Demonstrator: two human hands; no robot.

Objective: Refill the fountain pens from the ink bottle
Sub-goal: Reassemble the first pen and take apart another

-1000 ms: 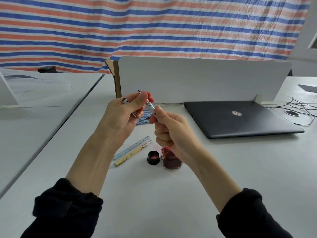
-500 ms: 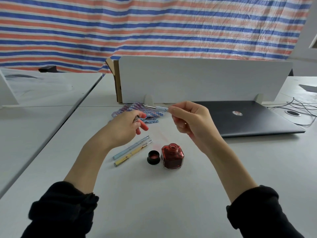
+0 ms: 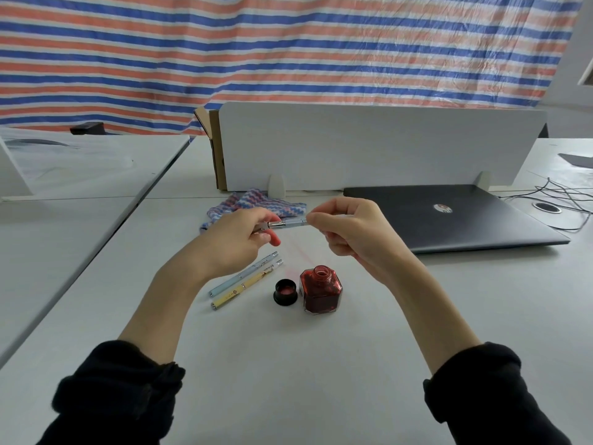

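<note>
A slim pale-blue fountain pen with silver trim (image 3: 288, 224) lies level in the air between both hands, above the table and behind the ink bottle. The right hand (image 3: 349, 231) pinches its right end between thumb and curled fingers; the left hand (image 3: 239, 240) has its grip closed on the silver left end, fingertips curled under. Both forearms reach forward from black sleeves (image 3: 115, 396), wrists raised off the surface.

On the white table (image 3: 288, 364) stands an uncapped, faceted glass bottle of red ink (image 3: 321, 292), its black round cap (image 3: 285, 292) just beside it on the left. Two more pens, one light blue (image 3: 244, 273) and one yellow (image 3: 247, 283), lie side by side left of the cap. Behind are a striped cloth (image 3: 256, 203), a closed dark laptop (image 3: 449, 216), a white divider panel (image 3: 369, 146) and a red, white and blue striped tarpaulin (image 3: 288, 43).
</note>
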